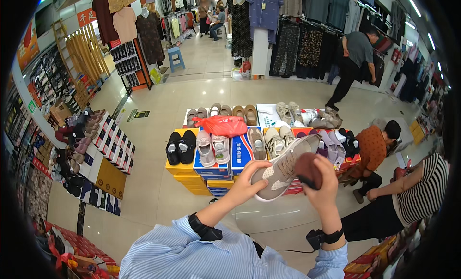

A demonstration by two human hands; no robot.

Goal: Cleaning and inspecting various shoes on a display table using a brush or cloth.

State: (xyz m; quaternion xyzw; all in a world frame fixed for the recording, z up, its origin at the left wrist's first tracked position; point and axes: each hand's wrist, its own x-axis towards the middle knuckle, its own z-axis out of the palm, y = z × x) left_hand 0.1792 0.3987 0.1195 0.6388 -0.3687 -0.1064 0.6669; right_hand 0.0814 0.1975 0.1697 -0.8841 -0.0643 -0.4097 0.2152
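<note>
My left hand point(248, 181) grips the toe end of a taupe lace-up sneaker point(282, 167) with pale mesh patches and a white sole. The shoe is held in the air, tilted, its heel pointing up and to the right. In my right hand point(324, 189) is a rounded maroon pad or brush point(309, 165) with a black lower edge, slightly blurred. It overlaps the sneaker's side near the laces; whether the two touch cannot be told. Beyond them, a single taupe shoe point(256, 145) sits on a blue shoebox point(240, 154).
Stacked shoeboxes point(187, 180) carry rows of shoes and a red plastic bag point(223, 126). Another shoe display point(108, 153) stands left. On the right are a seated person in orange point(374, 145) and a person in stripes point(419, 187). Another person point(356, 59) bends near the clothes racks.
</note>
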